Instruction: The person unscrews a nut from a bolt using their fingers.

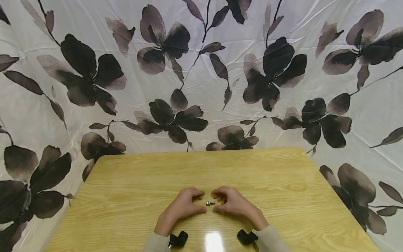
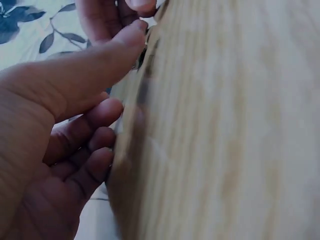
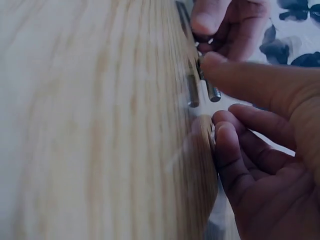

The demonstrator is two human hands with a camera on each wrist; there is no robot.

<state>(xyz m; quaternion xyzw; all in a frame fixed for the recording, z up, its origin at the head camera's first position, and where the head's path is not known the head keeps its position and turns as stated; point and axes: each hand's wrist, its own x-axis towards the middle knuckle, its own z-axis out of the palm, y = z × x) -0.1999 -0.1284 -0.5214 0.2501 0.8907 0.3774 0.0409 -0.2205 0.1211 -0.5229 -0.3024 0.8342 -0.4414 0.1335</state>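
Note:
A small metal bolt [image 1: 210, 203] lies on the wooden table between the two hands, its thicker end to the left. In the right wrist view its threaded shank [image 3: 214, 94] shows beside the right thumb, while thumb and table edge hide most of it in the left wrist view. My left hand [image 1: 186, 203] rests at the bolt's left, thumb and fingers apart and loosely bent. At the other side is my right hand [image 1: 232, 202], posed much the same way. Neither hand visibly grips anything; the head view shows a gap between each hand and the bolt.
The wooden table [image 1: 138, 182] has rounded far corners. Behind it and along its sides hangs a white cloth [image 1: 217, 91] with dark flowers. A black wrist device [image 1: 178, 239] sits by the left cuff, and another black device [image 1: 247, 237] by the right.

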